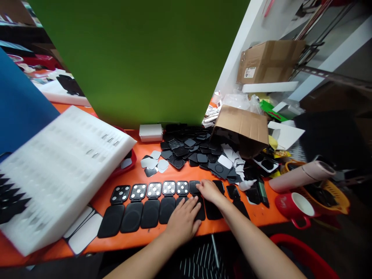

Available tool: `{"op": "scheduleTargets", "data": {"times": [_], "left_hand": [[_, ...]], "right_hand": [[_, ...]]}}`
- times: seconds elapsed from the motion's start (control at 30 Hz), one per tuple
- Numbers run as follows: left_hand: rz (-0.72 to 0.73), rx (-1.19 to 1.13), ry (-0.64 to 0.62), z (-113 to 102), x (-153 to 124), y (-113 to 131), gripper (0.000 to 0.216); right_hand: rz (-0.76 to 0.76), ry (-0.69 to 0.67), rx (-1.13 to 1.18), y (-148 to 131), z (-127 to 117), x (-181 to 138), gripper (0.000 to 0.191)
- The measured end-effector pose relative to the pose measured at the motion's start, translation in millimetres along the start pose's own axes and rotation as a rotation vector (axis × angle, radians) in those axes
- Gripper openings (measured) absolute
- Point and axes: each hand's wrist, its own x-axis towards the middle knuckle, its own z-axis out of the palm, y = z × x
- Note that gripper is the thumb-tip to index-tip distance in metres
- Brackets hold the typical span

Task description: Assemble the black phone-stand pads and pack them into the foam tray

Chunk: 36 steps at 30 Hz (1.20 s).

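A row of black, square, two-part pieces lies along the front of the orange table. Their larger lower pads (111,221) face me. Several upper flaps (154,189) carry white or silver dots, while the flaps further right are plain black. My left hand (183,219) rests flat, fingers spread, across the lower pads right of the middle. My right hand (211,190) is at a plain black upper flap (193,187), fingers curled with the tips pressed together over its right side. Whatever those fingertips may hold is hidden.
Loose black squares (190,143) and grey-white plates (151,162) are heaped behind the row. White foam block (72,166) leans at left; a tipped cardboard box (242,124) lies at right. Small bottle (247,185), pink flask (302,176), red mug (286,205) stand rightward. Green board (145,62) rises behind.
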Motion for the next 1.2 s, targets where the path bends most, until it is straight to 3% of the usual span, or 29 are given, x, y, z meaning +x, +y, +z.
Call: {"op": "scheduleTargets", "data": {"times": [0.37,0.83,1.2], "left_hand": [[0.013,0.003,0.013,-1,-1,0,0.051],[0.004,-0.019,0.01,1,-2,0,0.051],[0.009,-0.015,0.028,1,-1,-1,0.05]], "right_hand": [[0.051,-0.025,0.038,1,3,1,0.029],[0.009,0.144,-0.038,-3,10,-17,0.027],[-0.027,0.098,-0.121,-5,3,-13,0.029]]}}
